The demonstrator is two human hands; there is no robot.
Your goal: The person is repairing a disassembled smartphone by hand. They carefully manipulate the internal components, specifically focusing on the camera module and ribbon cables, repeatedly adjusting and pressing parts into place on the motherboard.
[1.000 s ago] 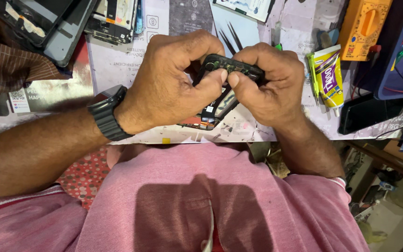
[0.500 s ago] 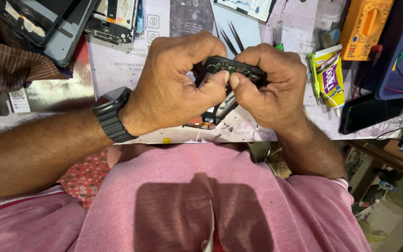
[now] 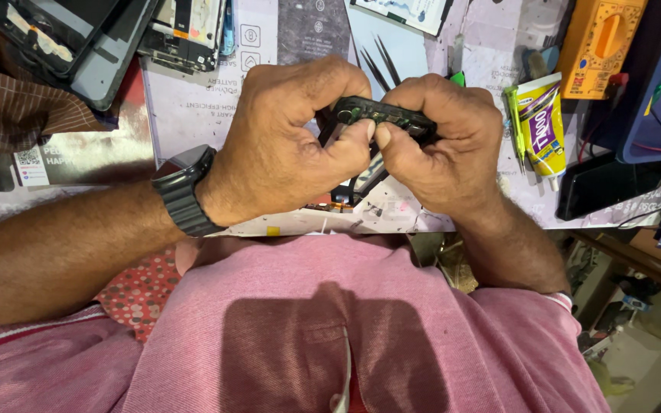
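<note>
Both of my hands grip a small black phone frame held up edge-on above the workbench mat. My left hand, with a black watch on its wrist, pinches the frame's left end between thumb and fingers. My right hand clasps the right end, and its thumb tip meets the left thumb on the near edge. Tiny green and metal parts show along the frame's top edge. The lower part of the frame is hidden behind my fingers.
Opened phones and a bare circuit assembly lie at the back left. Black tweezers rest behind my hands. A yellow glue tube, a yellow multimeter and a black phone are at the right.
My hands have drawn closer together on the frame, and the thumbs now meet on its near edge. The frame stays in about the same place.
</note>
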